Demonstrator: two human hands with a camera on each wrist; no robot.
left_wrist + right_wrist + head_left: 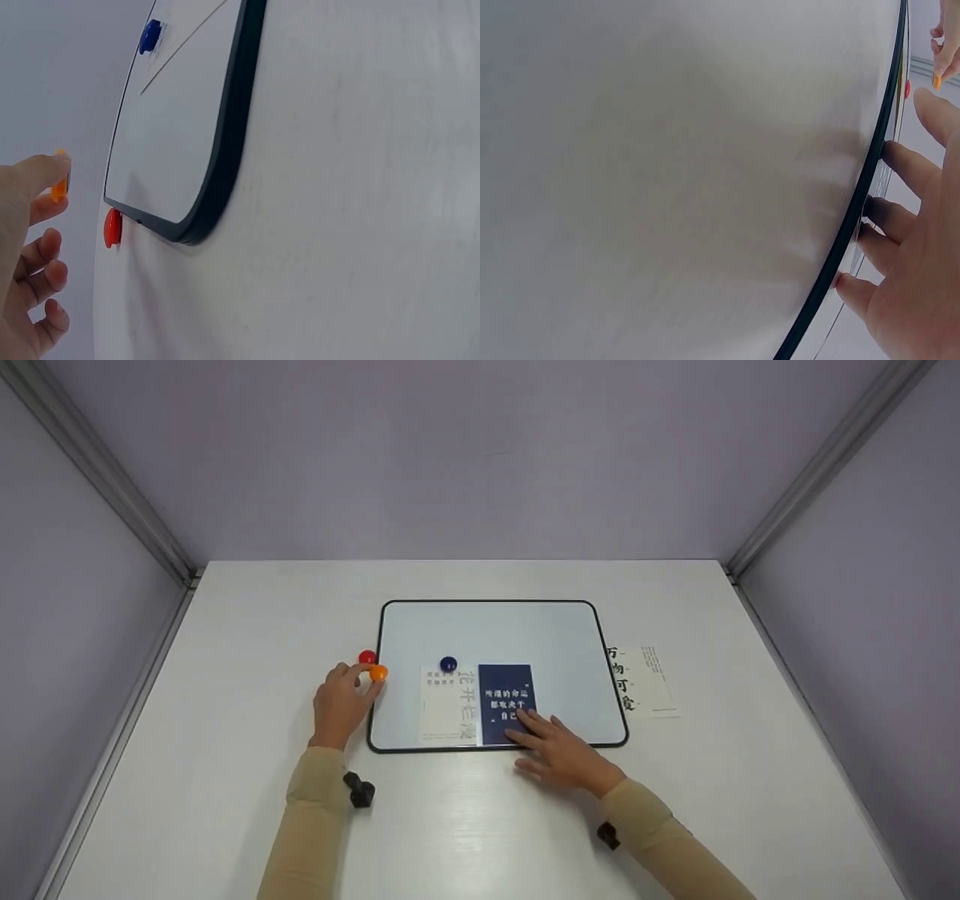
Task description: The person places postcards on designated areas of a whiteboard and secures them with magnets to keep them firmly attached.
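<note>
My left hand (341,701) pinches an orange round magnet (379,673) between thumb and index finger, above the left edge of a black-framed whiteboard (495,630). In the left wrist view the orange magnet (58,191) is held off the surface, its dark back showing. My right hand (566,754) has its fingers spread, fingertips resting on the lower part of a dark blue card (504,686) with white characters. Left of that card lies a pale card (442,709) with grey characters, a dark blue magnet (448,664) at its top edge.
A red magnet (367,657) sits on the white table (255,660) against the board's left edge. Another pale card (649,682) with black characters lies at the board's right side, its left end at the frame. Grey walls (480,457) surround the table's back and sides.
</note>
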